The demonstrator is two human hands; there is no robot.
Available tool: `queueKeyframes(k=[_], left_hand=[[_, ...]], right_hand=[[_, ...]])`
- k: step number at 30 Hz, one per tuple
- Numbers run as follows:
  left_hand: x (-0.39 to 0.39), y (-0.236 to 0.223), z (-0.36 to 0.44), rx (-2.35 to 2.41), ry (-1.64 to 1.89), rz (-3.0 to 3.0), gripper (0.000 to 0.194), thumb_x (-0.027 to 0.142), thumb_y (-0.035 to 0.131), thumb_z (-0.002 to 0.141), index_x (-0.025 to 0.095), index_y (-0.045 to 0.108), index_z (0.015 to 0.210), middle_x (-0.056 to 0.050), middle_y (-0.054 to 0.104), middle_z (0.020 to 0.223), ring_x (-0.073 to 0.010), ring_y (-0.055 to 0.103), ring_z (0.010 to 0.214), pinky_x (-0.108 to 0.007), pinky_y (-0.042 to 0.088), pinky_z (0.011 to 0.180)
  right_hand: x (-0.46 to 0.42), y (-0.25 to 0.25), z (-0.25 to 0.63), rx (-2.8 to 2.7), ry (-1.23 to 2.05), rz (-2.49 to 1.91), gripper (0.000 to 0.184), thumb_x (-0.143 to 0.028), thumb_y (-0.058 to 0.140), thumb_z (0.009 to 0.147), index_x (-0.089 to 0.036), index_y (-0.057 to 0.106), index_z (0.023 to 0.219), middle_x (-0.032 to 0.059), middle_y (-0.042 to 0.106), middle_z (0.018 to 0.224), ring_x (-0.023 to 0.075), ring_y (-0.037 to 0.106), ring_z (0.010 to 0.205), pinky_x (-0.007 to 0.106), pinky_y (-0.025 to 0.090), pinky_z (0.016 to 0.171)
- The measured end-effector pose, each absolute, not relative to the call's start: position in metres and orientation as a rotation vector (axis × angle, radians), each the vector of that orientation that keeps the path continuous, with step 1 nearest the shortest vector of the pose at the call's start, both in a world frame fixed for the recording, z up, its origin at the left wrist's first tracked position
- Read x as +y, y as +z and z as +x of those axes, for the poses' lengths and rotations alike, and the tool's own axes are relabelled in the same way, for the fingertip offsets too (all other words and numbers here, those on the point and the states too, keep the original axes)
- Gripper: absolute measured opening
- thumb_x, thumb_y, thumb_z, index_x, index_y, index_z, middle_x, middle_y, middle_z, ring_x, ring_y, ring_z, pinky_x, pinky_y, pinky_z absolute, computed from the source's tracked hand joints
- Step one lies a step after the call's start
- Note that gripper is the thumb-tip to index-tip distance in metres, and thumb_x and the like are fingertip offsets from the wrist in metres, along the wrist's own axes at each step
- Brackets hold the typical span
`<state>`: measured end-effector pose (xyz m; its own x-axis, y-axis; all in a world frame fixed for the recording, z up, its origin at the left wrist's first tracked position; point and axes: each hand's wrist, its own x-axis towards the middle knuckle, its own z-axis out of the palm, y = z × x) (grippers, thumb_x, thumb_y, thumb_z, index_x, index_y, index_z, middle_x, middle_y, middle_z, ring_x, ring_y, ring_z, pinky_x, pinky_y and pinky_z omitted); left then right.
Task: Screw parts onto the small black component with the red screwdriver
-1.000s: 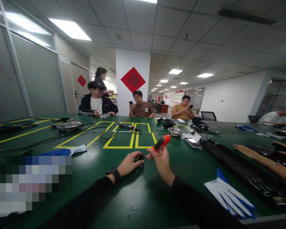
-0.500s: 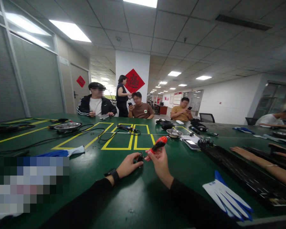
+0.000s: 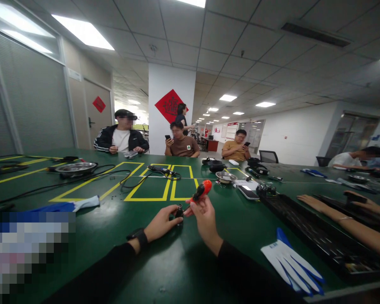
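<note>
Screwdriver (image 3: 200, 192), red and black, tilts in the right hand (image 3: 206, 220) above the green table (image 3: 114, 230), its rounded butt raised. Thumb and fingers close round its lower end; the shaft is too hidden to make out. Just left of it, the small dark part (image 3: 179, 212) stands about upright; whether it touches the table I cannot tell. The left hand (image 3: 160, 223) pinches it narrowly between thumb and fingers.

The screwdriver looks light and stiff, best taken round its thick handle. The part seems hard, small enough to slip, and perhaps slick; the sides of its body look the surest hold, leaving the narrow top free. Neither looks fragile.

Beyond the hands are yellow lines (image 3: 145, 200), a metal bowl (image 3: 226, 180) and a phone (image 3: 248, 193). To the right lie a glove (image 3: 286, 261) and a long black tray (image 3: 307, 241), with another person's forearm (image 3: 338, 216) beside it.
</note>
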<state>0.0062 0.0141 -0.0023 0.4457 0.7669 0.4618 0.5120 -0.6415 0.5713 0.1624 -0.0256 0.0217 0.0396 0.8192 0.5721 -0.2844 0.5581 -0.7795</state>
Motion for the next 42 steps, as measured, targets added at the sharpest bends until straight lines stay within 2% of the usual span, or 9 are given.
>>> queueKeyframes(k=[5, 11, 16, 20, 25, 28, 31, 37, 42], left_hand=[[0.0112, -0.001, 0.0058, 1.112, 1.006, 2.342, 0.021, 0.034, 0.053, 0.076, 0.015, 0.057, 0.085, -0.002, 0.059, 0.079, -0.0165, 0.053, 0.073, -0.026, 0.039, 0.068], [0.0082, 0.0003, 0.0054, 1.116, 1.038, 2.334, 0.019, 0.033, 0.053, 0.076, 0.016, 0.057, 0.083, -0.002, 0.06, 0.079, -0.0172, 0.054, 0.074, -0.027, 0.04, 0.07], [0.0084, -0.0011, 0.0051, 1.12, 1.054, 2.313, 0.02, 0.033, 0.054, 0.075, 0.016, 0.058, 0.085, -0.003, 0.061, 0.081, -0.0178, 0.054, 0.076, -0.027, 0.041, 0.071], [0.0083, -0.0012, 0.0038, 1.168, 1.033, 2.315, 0.021, 0.034, 0.054, 0.075, 0.016, 0.058, 0.084, -0.003, 0.06, 0.079, -0.0175, 0.054, 0.074, -0.027, 0.041, 0.069], [0.011, -0.0032, 0.0021, 1.141, 1.035, 2.346, 0.021, 0.034, 0.053, 0.076, 0.016, 0.058, 0.084, -0.003, 0.06, 0.079, -0.0172, 0.054, 0.073, -0.027, 0.04, 0.068], [0.013, -0.0044, 0.002, 1.148, 1.03, 2.339, 0.022, 0.035, 0.054, 0.075, 0.016, 0.059, 0.085, -0.003, 0.061, 0.08, -0.0175, 0.054, 0.074, -0.027, 0.04, 0.069], [0.0139, -0.0047, 0.0017, 1.15, 1.022, 2.333, 0.023, 0.034, 0.055, 0.075, 0.015, 0.059, 0.088, -0.004, 0.061, 0.081, -0.0175, 0.054, 0.074, -0.027, 0.041, 0.07], [0.0128, -0.004, 0.0003, 1.136, 1.042, 2.329, 0.022, 0.033, 0.055, 0.075, 0.015, 0.059, 0.087, -0.004, 0.061, 0.08, -0.0173, 0.054, 0.074, -0.027, 0.041, 0.069], [0.0122, -0.0032, 0.0003, 1.111, 1.046, 2.336, 0.021, 0.033, 0.054, 0.075, 0.016, 0.059, 0.086, -0.004, 0.061, 0.081, -0.0175, 0.054, 0.074, -0.027, 0.041, 0.069]], right_hand=[[-0.0274, 0.0208, 0.1613, -1.216, 0.909, -0.53, 0.031, -0.025, 0.063, 0.074, -0.021, 0.042, 0.097, -0.0008, 0.062, 0.079, 0.0125, 0.063, 0.056, 0.025, 0.052, 0.056], [-0.0287, 0.0189, 0.161, -1.25, 0.892, -0.507, 0.023, -0.029, 0.046, 0.085, -0.019, 0.044, 0.106, 0.0042, 0.063, 0.089, 0.0132, 0.065, 0.063, 0.027, 0.054, 0.061], [-0.0256, 0.0194, 0.1613, -1.247, 0.913, -0.519, 0.024, -0.029, 0.054, 0.08, -0.02, 0.044, 0.101, 0.0034, 0.064, 0.088, 0.0121, 0.063, 0.056, 0.026, 0.054, 0.053], [-0.0267, 0.0196, 0.161, -1.233, 0.936, -0.511, 0.033, -0.028, 0.061, 0.075, -0.021, 0.04, 0.1, 0.0014, 0.065, 0.082, 0.0139, 0.065, 0.057, 0.027, 0.055, 0.056], [-0.0292, 0.0199, 0.1605, -1.244, 0.96, -0.495, 0.03, -0.032, 0.055, 0.079, -0.019, 0.045, 0.104, 0.0057, 0.064, 0.09, 0.0152, 0.066, 0.064, 0.031, 0.056, 0.061], [-0.0274, 0.0191, 0.1606, -1.269, 0.966, -0.505, 0.031, -0.034, 0.054, 0.079, -0.019, 0.046, 0.105, 0.0059, 0.064, 0.092, 0.0141, 0.065, 0.06, 0.029, 0.056, 0.056], [-0.025, 0.0169, 0.1608, -1.3, 0.946, -0.531, 0.03, -0.032, 0.059, 0.075, -0.019, 0.046, 0.099, 0.0042, 0.065, 0.087, 0.0135, 0.064, 0.056, 0.026, 0.055, 0.05], [-0.0238, 0.0129, 0.1618, -1.247, 0.899, -0.551, 0.029, -0.027, 0.066, 0.07, -0.018, 0.047, 0.089, 0.0008, 0.064, 0.072, 0.0146, 0.063, 0.056, 0.027, 0.055, 0.053], [-0.0245, 0.0164, 0.1642, -1.214, 0.935, -0.509, 0.031, -0.03, 0.055, 0.079, -0.02, 0.045, 0.107, 0.003, 0.064, 0.084, 0.0133, 0.063, 0.06, 0.028, 0.055, 0.054]])
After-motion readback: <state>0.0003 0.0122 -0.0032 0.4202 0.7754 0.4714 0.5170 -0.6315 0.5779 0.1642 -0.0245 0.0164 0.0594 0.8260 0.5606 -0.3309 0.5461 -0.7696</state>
